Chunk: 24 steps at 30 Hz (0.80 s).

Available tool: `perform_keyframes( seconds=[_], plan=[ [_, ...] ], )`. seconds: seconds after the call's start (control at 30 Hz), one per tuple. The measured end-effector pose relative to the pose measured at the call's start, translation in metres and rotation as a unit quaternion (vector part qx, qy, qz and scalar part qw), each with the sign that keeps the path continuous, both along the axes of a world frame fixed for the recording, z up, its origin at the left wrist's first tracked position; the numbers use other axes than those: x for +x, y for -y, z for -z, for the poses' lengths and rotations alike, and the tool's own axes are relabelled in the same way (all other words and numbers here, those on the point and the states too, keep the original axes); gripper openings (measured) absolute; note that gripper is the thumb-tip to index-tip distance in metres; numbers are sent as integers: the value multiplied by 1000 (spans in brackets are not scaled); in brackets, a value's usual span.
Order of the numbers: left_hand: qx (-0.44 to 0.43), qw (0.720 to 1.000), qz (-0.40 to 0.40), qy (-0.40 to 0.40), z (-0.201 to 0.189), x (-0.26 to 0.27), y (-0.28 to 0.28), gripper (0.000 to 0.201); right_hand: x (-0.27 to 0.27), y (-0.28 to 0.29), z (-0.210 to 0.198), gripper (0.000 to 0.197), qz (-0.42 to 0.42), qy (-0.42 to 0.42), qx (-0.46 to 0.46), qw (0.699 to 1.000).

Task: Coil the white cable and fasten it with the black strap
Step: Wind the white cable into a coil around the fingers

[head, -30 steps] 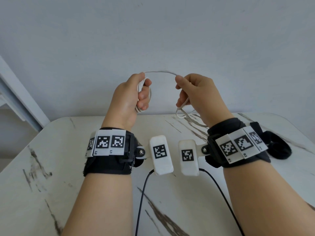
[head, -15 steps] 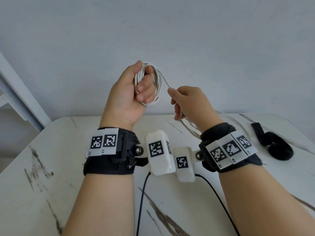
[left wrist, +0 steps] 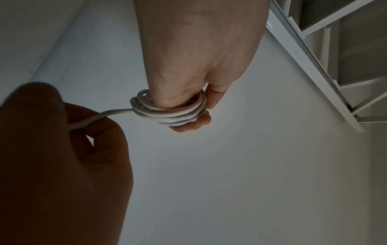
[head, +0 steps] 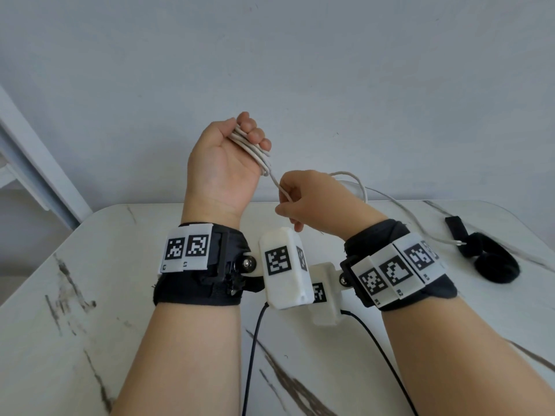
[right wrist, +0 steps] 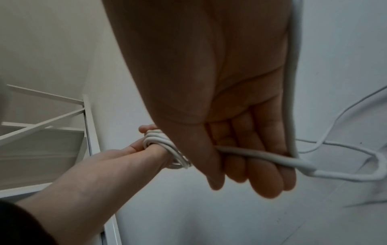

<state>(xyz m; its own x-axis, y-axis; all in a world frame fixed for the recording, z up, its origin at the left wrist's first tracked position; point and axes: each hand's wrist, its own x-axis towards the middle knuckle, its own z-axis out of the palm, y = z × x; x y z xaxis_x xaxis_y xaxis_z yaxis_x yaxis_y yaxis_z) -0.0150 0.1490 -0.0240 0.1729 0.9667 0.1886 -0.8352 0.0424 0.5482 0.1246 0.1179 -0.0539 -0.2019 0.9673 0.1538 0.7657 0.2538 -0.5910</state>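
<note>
1. The white cable wound round the left hand has a smooth, matt sheath that looks like rubbery plastic; its far end shows a small metal tip.
2. The black strap, right of the right hand, looks like soft, fuzzy matt cloth.
3. The table beneath both hands is smooth, marble-patterned and faintly glossy.
4. Both wristbands are black cloth carrying matt white plastic housings and printed marker tags.
5. The wall beyond the hands is matt and painted.

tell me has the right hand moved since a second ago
Yes. The right hand has dropped from level with the left hand, high against the grey wall, down to the far edge of the white marble table, feeding the white cable.
</note>
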Motion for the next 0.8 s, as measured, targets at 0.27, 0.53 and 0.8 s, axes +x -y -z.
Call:
perform_keyframes(
  seconds=[0.27, 0.53, 0.8],
  plan=[
    [-6, 985, -155, -78, -3, -3, -4, 13, -1, 10, -8, 7, -20, 12, -32, 999],
    [-4, 962, -236, -136, -2, -3, -10, 25, 3, 12, -12, 9, -37, 25, -81, 996],
    [11, 933, -317, -168, 0, -4, -13, 13, 4, 14, -14, 4, -40, 55, -88, 994]
  ],
)
